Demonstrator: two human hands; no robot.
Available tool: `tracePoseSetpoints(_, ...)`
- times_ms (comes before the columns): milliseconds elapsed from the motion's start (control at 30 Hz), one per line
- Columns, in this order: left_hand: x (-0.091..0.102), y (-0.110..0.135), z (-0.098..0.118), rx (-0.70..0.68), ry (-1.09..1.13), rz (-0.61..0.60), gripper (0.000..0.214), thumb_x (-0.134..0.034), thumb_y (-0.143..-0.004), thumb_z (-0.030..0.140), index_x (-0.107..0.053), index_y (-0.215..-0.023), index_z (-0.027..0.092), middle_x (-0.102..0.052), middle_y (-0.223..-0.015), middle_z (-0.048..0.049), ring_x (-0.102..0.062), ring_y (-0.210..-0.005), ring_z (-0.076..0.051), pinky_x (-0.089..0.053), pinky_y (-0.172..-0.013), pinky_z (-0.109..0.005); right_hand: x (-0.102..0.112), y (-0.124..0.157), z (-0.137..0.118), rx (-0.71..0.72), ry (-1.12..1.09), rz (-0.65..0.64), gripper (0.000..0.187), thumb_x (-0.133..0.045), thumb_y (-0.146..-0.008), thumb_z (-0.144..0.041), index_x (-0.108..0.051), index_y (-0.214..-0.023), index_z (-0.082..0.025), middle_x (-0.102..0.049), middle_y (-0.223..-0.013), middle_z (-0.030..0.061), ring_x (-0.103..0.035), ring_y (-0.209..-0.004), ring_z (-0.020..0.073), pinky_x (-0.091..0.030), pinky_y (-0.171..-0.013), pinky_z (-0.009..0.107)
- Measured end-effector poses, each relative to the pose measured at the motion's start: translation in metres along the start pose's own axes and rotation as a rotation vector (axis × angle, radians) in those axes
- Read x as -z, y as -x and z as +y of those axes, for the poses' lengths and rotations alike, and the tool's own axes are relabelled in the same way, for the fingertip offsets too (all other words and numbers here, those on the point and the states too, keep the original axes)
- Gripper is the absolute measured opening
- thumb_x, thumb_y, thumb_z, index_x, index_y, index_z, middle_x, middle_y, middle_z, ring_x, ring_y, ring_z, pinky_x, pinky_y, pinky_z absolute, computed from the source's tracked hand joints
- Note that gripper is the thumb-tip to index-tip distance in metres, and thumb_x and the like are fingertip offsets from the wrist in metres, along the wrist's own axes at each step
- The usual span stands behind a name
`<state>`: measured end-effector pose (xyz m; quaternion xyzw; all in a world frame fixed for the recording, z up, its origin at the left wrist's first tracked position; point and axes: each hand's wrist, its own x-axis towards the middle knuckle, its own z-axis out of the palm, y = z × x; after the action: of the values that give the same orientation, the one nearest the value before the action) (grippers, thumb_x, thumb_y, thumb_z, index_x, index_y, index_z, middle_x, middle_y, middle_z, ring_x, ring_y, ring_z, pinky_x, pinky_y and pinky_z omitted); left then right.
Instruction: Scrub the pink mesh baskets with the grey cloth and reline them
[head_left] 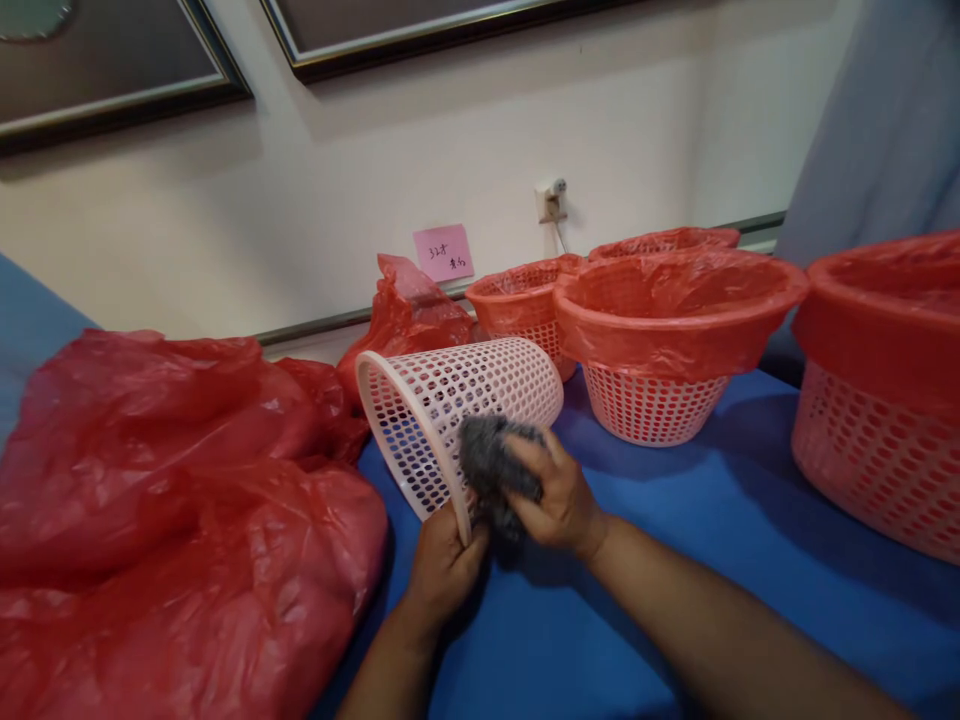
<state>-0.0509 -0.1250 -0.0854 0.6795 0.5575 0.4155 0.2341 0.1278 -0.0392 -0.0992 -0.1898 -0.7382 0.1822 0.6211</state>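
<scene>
A pale pink perforated plastic basket (457,395) lies on its side on the blue table, its mouth facing left and toward me. My left hand (442,565) grips the basket's near rim, fingers closed round it. My right hand (559,495) is closed on a grey fuzzy cloth (491,465) and presses it against the basket's outer wall near the rim.
A big heap of red plastic bags (165,500) fills the left. Several pink baskets lined with red bags (675,330) stand at the back and right, one large basket (885,400) at the far right. A pink note (443,252) and wall socket (551,200) are behind.
</scene>
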Motion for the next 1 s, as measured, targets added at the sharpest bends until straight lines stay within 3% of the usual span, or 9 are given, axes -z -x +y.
tracePoseSetpoints(133,0.003,0.000,-0.005,0.015,-0.052,0.040,0.041,-0.061,-0.091,0.033,-0.070,-0.129,0.019,-0.072,-0.129,-0.0104,-0.065,-0.122,-0.032,-0.048,-0.108,-0.045,0.007,-0.012,0.067,-0.628,0.077,0.310,0.050,-0.063,-0.082,-0.030,-0.058,-0.131,-0.022,-0.070,-0.116,0.0100,-0.068,-0.105,0.0269,-0.055,-0.098,0.049)
tracePoseSetpoints(233,0.002,-0.004,-0.004,0.016,-0.102,-0.020,0.036,-0.064,-0.087,0.029,-0.074,-0.120,0.019,-0.076,-0.119,-0.0107,-0.068,-0.114,-0.033,-0.051,-0.105,-0.046,0.011,-0.016,0.083,-0.811,0.039,0.353,0.049,-0.062,-0.081,-0.031,-0.058,-0.129,-0.021,-0.073,-0.104,0.0072,-0.069,-0.094,0.0253,-0.058,-0.091,0.048)
tracePoseSetpoints(300,0.000,-0.008,0.001,-0.015,-0.119,-0.068,0.036,-0.064,-0.085,0.026,-0.075,-0.119,0.021,-0.075,-0.120,-0.0098,-0.067,-0.117,-0.032,-0.049,-0.108,-0.046,0.010,-0.014,0.066,-0.637,0.073,0.312,0.052,-0.062,-0.083,-0.030,-0.056,-0.134,-0.021,-0.069,-0.117,0.0109,-0.067,-0.106,0.0267,-0.055,-0.098,0.049)
tracePoseSetpoints(433,-0.001,-0.008,0.007,-0.073,-0.095,-0.126,0.043,-0.064,-0.083,0.023,-0.070,-0.125,0.020,-0.072,-0.126,-0.0104,-0.066,-0.118,-0.032,-0.051,-0.107,-0.045,0.009,-0.008,0.005,0.044,0.030,-0.008,0.062,-0.061,-0.083,-0.021,-0.051,-0.143,-0.026,-0.053,-0.140,0.0135,-0.059,-0.124,0.0278,-0.054,-0.102,0.046)
tracePoseSetpoints(500,-0.001,-0.002,0.004,-0.059,-0.031,-0.031,0.043,-0.068,-0.083,0.029,-0.068,-0.124,0.016,-0.074,-0.120,-0.0124,-0.069,-0.109,-0.031,-0.056,-0.099,-0.044,0.008,-0.006,-0.015,0.256,-0.029,-0.140,0.066,-0.060,-0.082,-0.020,-0.048,-0.146,-0.028,-0.048,-0.143,0.0130,-0.058,-0.125,0.0283,-0.056,-0.099,0.044)
tracePoseSetpoints(600,0.000,0.008,-0.007,-0.008,0.078,0.181,0.040,-0.070,-0.085,0.041,-0.070,-0.115,0.014,-0.076,-0.108,-0.0123,-0.072,-0.097,-0.030,-0.059,-0.090,-0.042,0.008,-0.004,-0.021,0.328,-0.041,-0.237,0.067,-0.060,-0.082,-0.021,-0.047,-0.147,-0.029,-0.051,-0.139,0.0126,-0.060,-0.122,0.0282,-0.058,-0.095,0.043)
tracePoseSetpoints(700,0.000,0.011,-0.011,0.048,0.185,0.242,0.041,-0.067,-0.090,0.046,-0.072,-0.116,0.015,-0.077,-0.108,-0.0125,-0.071,-0.107,-0.032,-0.057,-0.097,-0.044,0.006,-0.005,0.000,0.130,0.016,-0.140,0.063,-0.060,-0.082,-0.020,-0.051,-0.144,-0.028,-0.055,-0.135,0.0121,-0.062,-0.119,0.0269,-0.057,-0.097,0.043)
tracePoseSetpoints(900,-0.002,0.007,-0.008,0.090,0.244,0.304,0.046,-0.071,-0.088,0.043,-0.072,-0.124,0.015,-0.074,-0.122,-0.0136,-0.067,-0.119,-0.032,-0.049,-0.111,-0.047,0.012,-0.017,0.075,-0.807,0.027,0.325,0.051,-0.061,-0.082,-0.029,-0.057,-0.131,-0.020,-0.071,-0.113,0.0113,-0.069,-0.102,0.0279,-0.054,-0.098,0.052)
tracePoseSetpoints(1000,-0.001,0.006,-0.009,0.071,0.215,0.294,0.045,-0.069,-0.089,0.041,-0.072,-0.125,0.015,-0.074,-0.122,-0.0137,-0.068,-0.118,-0.032,-0.048,-0.111,-0.048,0.013,-0.019,0.079,-0.887,-0.031,0.333,0.051,-0.061,-0.081,-0.031,-0.057,-0.130,-0.018,-0.072,-0.113,0.0119,-0.070,-0.099,0.0280,-0.055,-0.097,0.053)
